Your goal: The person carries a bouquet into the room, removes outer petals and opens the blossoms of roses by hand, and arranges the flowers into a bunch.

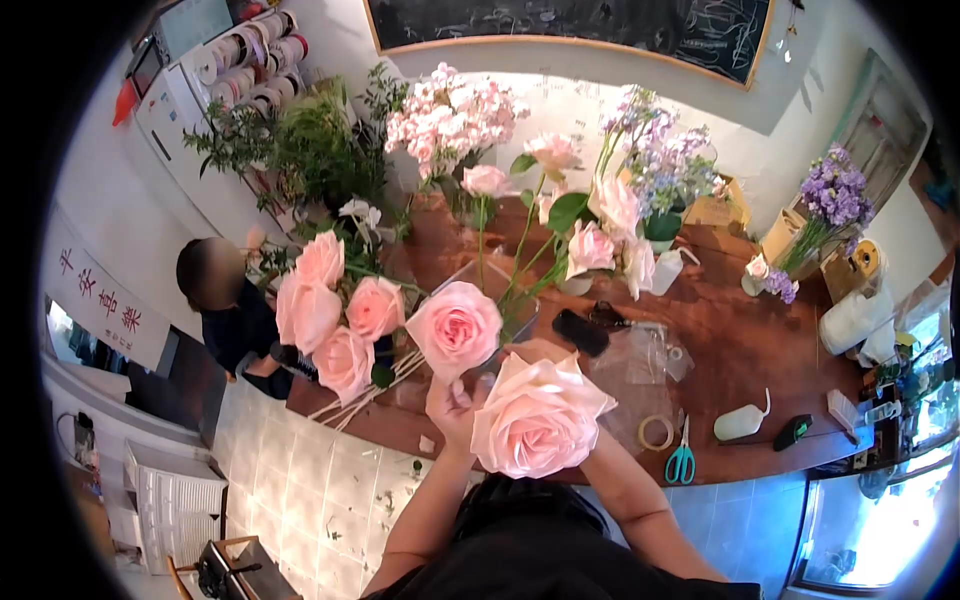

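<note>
A large pale pink rose (pixel 545 418) is in front of my body and covers most of my right hand (pixel 545 355), whose fingers are hidden behind the bloom. My left hand (pixel 452 405) is beside it with bent fingers, just under a darker pink rose (pixel 455 328); what the fingers hold, if anything, is too small to make out. To the left, several pink roses (pixel 342 362) lie bunched at the table edge with their bare stems (pixel 365 398) pointing down-left. Taller pink roses (pixel 612 205) stand behind my hands.
On the wooden table (pixel 740 350) are teal scissors (pixel 681 462), a tape roll (pixel 656 433), a black phone (pixel 580 332), a white squeeze bottle (pixel 741 422) and purple flowers (pixel 838 190). Another person (pixel 235 310) is at the left, near green foliage (pixel 325 140).
</note>
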`<state>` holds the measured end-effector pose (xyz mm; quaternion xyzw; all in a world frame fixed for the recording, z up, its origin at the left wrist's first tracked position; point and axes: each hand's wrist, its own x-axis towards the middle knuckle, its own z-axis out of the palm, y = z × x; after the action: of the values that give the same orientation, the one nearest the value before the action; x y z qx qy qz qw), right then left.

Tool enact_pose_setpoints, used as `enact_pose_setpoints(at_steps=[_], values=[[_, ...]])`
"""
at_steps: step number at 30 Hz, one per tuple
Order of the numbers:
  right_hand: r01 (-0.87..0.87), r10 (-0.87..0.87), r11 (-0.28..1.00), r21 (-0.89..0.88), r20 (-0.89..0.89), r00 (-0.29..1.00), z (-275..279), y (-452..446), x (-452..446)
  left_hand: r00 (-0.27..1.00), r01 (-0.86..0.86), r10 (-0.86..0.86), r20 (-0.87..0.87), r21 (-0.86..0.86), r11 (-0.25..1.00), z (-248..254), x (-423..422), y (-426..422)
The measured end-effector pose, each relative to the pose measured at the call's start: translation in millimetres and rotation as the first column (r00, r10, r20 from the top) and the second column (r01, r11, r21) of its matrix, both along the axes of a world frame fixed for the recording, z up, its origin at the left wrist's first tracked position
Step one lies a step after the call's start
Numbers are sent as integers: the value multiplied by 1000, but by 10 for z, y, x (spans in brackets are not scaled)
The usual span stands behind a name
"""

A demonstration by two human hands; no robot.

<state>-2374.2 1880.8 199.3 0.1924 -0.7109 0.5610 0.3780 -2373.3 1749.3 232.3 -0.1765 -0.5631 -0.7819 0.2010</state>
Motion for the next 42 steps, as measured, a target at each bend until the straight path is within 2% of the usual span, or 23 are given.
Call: enact_pose_setpoints(at_steps=[1,2,4,5,8,9,12,14,15,18,19,22,26,27,28,30,32,33,34,36,39,40,42], values=[[-5,6,1000,22,-33,999,55,2,22,998,39,-42,-46,-62,997,53,62,2],[55,-44,989,140,-78,996,108,-5,26,995,92,-96,-36,-99,991,78,110,-12],[185,-120,915,359,-196,973,179,-10,16,982,189,-187,30,-133,973,102,166,-53],[206,-130,877,433,-199,971,211,20,48,971,236,-229,70,-138,962,103,187,-86],[197,-118,875,443,-200,973,387,-40,133,927,348,-318,198,-143,927,108,251,-196],[189,-117,844,503,-172,978,453,2,210,912,374,-336,237,-143,916,101,279,-248],[68,-89,891,450,26,996,608,57,449,871,424,-353,341,-161,891,76,364,-420],[-124,107,989,81,193,975,862,43,668,850,442,-349,395,-174,880,45,408,-537],[-256,242,967,18,265,933,941,111,760,841,449,-344,417,-183,875,42,443,-588],[-420,459,888,-188,303,835,1306,63,879,825,454,-324,463,-200,868,6,516,-692],[-451,509,861,-236,382,772,1348,45,912,823,453,-318,471,-205,868,0,532,-714],[-355,365,931,-85,232,902,1336,-88,844,822,443,-298,485,-217,870,19,572,-758],[-293,288,956,8,159,944,1361,-149,835,846,368,-223,484,-229,901,83,578,-736],[-222,220,975,21,75,973,1336,-190,840,851,349,-206,484,-225,910,102,573,-733],[-150,150,988,27,-12,989,1277,-245,847,827,390,-276,490,-145,909,173,573,-724],[-43,39,998,-38,-115,993,1143,-301,887,767,463,-410,493,18,886,317,574,-707],[22,-45,986,-166,-134,990,1020,-340,979,722,539,-461,516,-3,842,85,540,-841],[-91,102,901,-424,2,995,1008,-389,1049,685,580,-473,554,-23,814,6,502,-884],[-206,227,821,-532,-27,973,1025,-375,994,617,629,-456,641,-54,775,3,408,-883],[-292,483,534,-794,3,876,1199,-366,984,585,671,-492,644,-43,740,28,347,-832],[-404,580,479,-780,-64,812,1309,-428,956,574,692,-543,613,-9,721,79,316,-765],[-403,550,613,-680,1,835,1332,-439,950,570,697,-557,605,4,717,91,319,-760],[-301,511,721,-624,186,839,1225,-426,989,567,701,-572,593,16,713,101,317,-764]])
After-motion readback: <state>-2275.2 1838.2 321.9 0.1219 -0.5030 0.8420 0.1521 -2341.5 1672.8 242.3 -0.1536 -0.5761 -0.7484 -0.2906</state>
